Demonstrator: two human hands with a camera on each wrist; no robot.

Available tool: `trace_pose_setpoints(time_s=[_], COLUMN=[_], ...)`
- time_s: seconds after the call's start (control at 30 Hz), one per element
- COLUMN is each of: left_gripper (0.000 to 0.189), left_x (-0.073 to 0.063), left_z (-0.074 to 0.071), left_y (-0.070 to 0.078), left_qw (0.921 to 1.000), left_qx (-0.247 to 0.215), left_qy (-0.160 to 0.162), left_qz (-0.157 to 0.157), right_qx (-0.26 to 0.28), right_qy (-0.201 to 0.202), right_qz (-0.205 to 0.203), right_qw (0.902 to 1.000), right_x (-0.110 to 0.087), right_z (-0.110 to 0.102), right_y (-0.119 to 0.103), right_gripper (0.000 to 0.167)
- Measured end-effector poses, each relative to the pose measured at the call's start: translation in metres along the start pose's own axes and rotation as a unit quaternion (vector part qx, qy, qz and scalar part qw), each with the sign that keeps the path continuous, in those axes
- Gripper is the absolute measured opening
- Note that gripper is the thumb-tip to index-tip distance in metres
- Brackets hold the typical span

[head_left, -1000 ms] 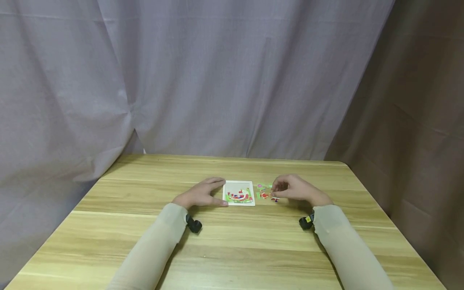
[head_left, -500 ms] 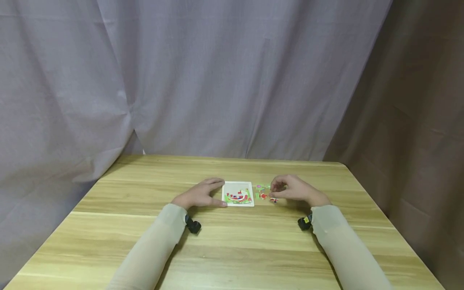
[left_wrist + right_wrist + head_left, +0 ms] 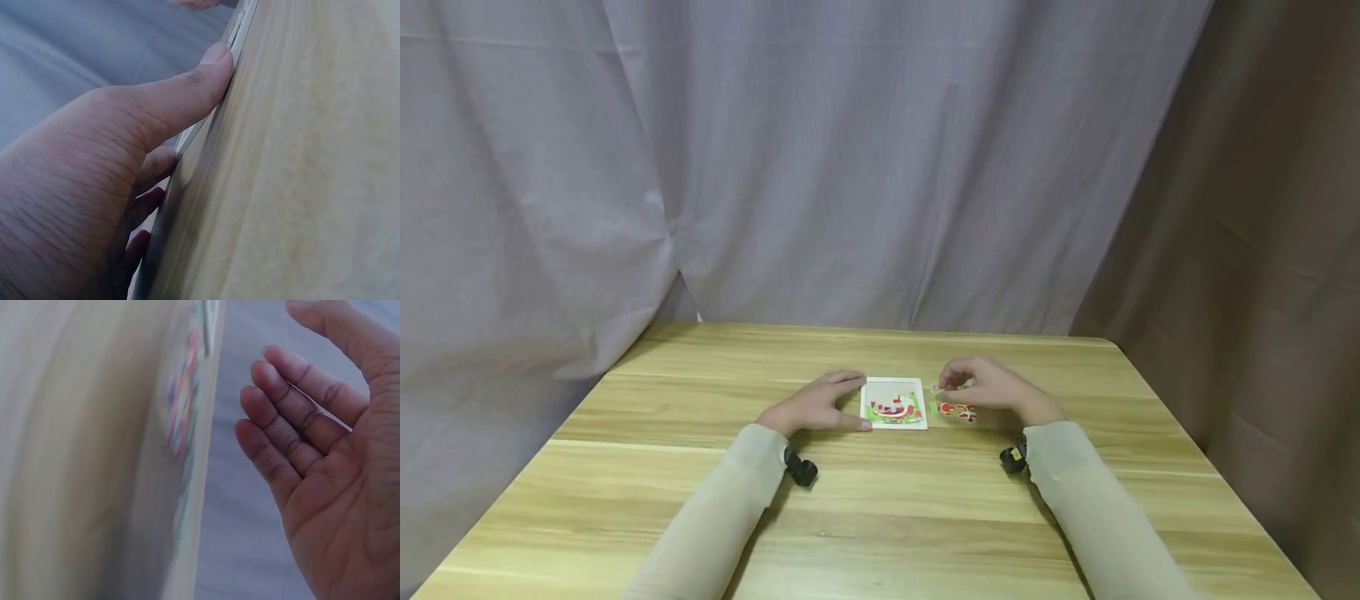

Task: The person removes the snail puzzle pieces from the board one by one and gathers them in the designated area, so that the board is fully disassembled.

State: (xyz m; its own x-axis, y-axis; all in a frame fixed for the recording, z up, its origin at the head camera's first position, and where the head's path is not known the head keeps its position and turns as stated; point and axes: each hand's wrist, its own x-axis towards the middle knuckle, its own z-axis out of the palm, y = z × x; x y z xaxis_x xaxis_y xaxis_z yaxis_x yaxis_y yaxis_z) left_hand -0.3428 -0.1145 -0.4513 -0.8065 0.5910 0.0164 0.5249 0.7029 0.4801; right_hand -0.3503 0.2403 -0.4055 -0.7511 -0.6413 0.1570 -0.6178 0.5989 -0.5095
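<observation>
A small square white-framed puzzle tray (image 3: 894, 380) lies flat on the table, with red, white, blue and green pieces (image 3: 895, 410) along its near part. My left hand (image 3: 812, 404) rests at its left side, thumb at the near corner and fingers at the far corner. Loose colourful puzzle pieces (image 3: 966, 413) lie just right of the tray. Over them hovers my right hand (image 3: 988, 387), partly covering them in the head view. In the right wrist view, the fingers (image 3: 290, 428) are gently bent, thumb apart, with nothing visible between them.
The wooden table (image 3: 880, 517) stretches out around the tray. Grey curtains (image 3: 820, 167) hang behind its far edge, and a darker brown curtain (image 3: 1247, 250) hangs on the right. Each wrist carries a small black camera (image 3: 801, 468).
My right hand has moved left toward the tray and lifted slightly, uncovering more of the near right loose pieces. The left hand and the tray stay in place.
</observation>
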Motion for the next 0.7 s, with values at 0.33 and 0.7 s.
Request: trace_pose_setpoints(time_s=[0.33, 0.7], left_gripper=[0.100, 0.100], left_x=[0.002, -0.001], left_z=[-0.001, 0.001], left_y=[-0.002, 0.001], left_qw=[1.0000, 1.0000], left_qx=[-0.003, -0.006], left_qy=[0.005, 0.005], left_qz=[-0.002, -0.004], right_qx=[-0.033, -0.064], right_qy=[-0.048, -0.048], right_qz=[0.018, 0.035], right_qw=[0.9982, 0.9962], right_x=[0.048, 0.048], right_z=[0.027, 0.041], right_y=[-0.033, -0.030], right_gripper=[0.024, 0.023])
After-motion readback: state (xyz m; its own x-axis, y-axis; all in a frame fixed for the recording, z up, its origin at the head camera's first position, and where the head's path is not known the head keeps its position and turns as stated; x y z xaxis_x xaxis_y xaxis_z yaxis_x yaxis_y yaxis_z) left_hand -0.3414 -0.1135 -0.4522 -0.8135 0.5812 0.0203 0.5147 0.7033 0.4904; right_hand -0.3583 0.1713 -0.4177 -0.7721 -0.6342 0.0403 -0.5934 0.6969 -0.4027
